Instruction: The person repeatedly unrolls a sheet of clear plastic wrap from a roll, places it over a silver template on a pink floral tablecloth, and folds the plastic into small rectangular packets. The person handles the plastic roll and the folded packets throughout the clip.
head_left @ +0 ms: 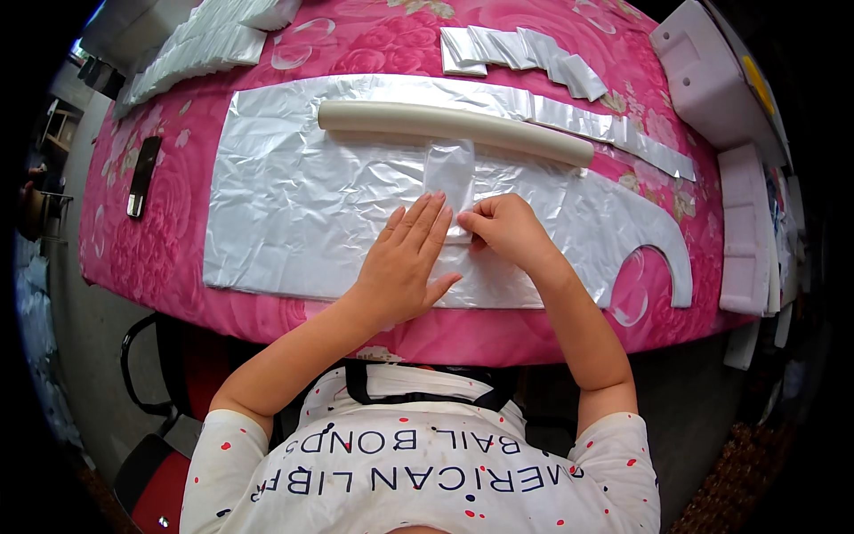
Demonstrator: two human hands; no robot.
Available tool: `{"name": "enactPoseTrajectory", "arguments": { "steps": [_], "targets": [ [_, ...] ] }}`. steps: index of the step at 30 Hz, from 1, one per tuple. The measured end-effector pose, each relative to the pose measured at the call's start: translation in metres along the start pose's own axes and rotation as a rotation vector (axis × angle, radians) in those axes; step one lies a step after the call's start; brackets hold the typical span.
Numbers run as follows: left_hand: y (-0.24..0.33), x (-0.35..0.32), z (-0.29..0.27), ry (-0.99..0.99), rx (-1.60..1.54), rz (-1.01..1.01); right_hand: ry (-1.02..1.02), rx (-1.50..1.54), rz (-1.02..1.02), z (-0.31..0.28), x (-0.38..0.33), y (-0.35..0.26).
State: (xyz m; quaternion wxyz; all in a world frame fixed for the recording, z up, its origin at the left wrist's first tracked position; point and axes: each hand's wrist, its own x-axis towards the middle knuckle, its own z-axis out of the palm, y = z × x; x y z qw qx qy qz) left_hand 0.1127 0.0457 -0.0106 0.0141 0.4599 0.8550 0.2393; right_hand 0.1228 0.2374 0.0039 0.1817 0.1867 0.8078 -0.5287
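A stack of clear plastic sheets (285, 205), shaped like aprons with a curved cutout at the right end, lies flat in front of me. On it, near the middle, is a small folded plastic sheet (451, 169). My left hand (402, 258) lies flat with fingers stretched, its fingertips along the folded sheet's left edge. At that sheet's lower right corner, my right hand (505, 231) is closed in a pinch on its edge. Just beyond both hands, a long cream tube (445, 123) rests across the stack.
Folded plastic packets (525, 52) lie in a row at the back, with a larger pile (196, 62) at the far left. A dark phone-like object (144, 178) sits on the pink flowered tablecloth (133, 236). White foam boxes (712, 80) stand at the right edge.
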Motion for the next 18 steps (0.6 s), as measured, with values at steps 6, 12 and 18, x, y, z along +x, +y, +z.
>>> {"name": "enactPoseTrajectory", "arguments": {
  "steps": [6, 12, 18],
  "targets": [
    [-0.003, -0.002, 0.025, -0.072, 0.106, -0.086, 0.083, -0.010, -0.060, 0.007, -0.007, 0.004],
    [-0.002, 0.006, 0.022, -0.003, 0.110, -0.070, 0.525, -0.548, -0.672, 0.022, -0.021, 0.028],
    [-0.010, 0.022, 0.016, -0.156, 0.259, -0.072, 0.196, -0.729, -0.938, -0.002, 0.002, 0.029]
  ]
}}
